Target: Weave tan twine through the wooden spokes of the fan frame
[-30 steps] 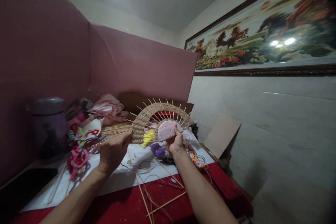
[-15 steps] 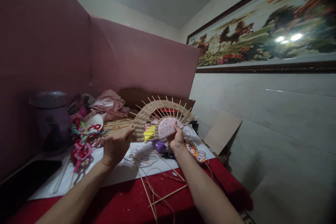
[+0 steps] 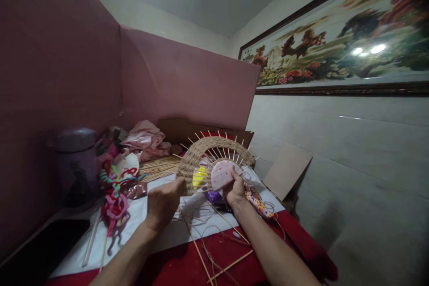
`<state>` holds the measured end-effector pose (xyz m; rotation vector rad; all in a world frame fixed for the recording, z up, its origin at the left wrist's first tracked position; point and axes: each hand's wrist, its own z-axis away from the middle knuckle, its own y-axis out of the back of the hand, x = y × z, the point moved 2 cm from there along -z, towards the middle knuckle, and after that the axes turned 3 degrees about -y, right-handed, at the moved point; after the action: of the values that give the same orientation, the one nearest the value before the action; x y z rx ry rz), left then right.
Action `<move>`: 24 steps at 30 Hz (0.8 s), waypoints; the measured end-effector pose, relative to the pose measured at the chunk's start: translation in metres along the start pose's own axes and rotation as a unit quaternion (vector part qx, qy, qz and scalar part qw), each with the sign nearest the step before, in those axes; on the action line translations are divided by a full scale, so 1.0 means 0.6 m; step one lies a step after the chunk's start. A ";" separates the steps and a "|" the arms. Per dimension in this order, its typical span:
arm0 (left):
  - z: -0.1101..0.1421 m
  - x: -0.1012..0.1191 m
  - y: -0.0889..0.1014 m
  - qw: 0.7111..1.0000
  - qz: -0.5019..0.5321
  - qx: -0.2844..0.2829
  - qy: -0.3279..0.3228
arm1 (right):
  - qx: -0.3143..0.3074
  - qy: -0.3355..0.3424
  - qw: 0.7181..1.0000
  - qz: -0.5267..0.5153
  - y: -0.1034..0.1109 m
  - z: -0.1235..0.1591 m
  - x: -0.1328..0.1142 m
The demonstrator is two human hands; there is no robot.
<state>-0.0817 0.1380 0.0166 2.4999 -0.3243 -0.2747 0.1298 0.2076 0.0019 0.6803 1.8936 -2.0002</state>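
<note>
Held up over the table is a half-round woven fan (image 3: pixel 192 156), with a band of brown twine laced through thin wooden sticks whose tips poke out past the outer edge. At its centre is a pale pink patterned half-disc (image 3: pixel 221 174). My right hand (image 3: pixel 234 190) grips this half-disc, thumb on the face towards me and fingers hidden behind. My left hand (image 3: pixel 166 201) is closed at the lower left end of the woven band, its fingertips partly hidden. Loose twine (image 3: pixel 209 254) trails below, near several thin sticks (image 3: pixel 197 250) on the red cloth.
White paper (image 3: pixel 161 237) covers part of the red cloth (image 3: pixel 181 263). Colourful pipe cleaners (image 3: pixel 115 205), a bundle of sticks (image 3: pixel 157 167) and crumpled pink plastic (image 3: pixel 145 140) lie at the left and back. A dark flat object (image 3: pixel 47 250) sits front left. A pink panel (image 3: pixel 187 76) stands behind.
The fan and both hands appear slightly further right and lower, along with the table, as the view shifts. Both hands keep their hold on the fan.
</note>
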 end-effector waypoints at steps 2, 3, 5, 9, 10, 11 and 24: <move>0.000 0.002 -0.002 1.000 0.006 -0.006 0.000 | 0.003 0.001 1.000 -0.002 0.001 0.000 0.001; 0.000 0.003 -0.002 1.000 0.008 -0.007 -0.001 | 0.003 0.001 1.000 -0.002 0.002 0.000 0.001; -0.001 0.004 -0.002 1.000 0.008 -0.006 0.001 | 0.004 0.001 1.000 -0.001 0.004 -0.002 0.001; 0.000 0.006 -0.002 1.000 0.005 -0.001 0.004 | -0.001 0.004 1.000 0.005 0.010 -0.006 0.003; 0.000 0.006 -0.002 1.000 0.006 -0.001 0.004 | -0.003 0.005 1.000 0.007 0.012 -0.007 0.004; 0.000 0.006 -0.002 1.000 0.007 -0.001 0.004 | -0.004 0.006 1.000 0.008 0.012 -0.008 0.004; 0.000 0.002 -0.001 1.000 -0.005 -0.013 0.006 | -0.013 0.022 1.000 0.010 -0.001 -0.005 0.000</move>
<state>-0.0804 0.1385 0.0162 2.4780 -0.3020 -0.2669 0.1298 0.2108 0.0024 0.7393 1.9266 -1.9592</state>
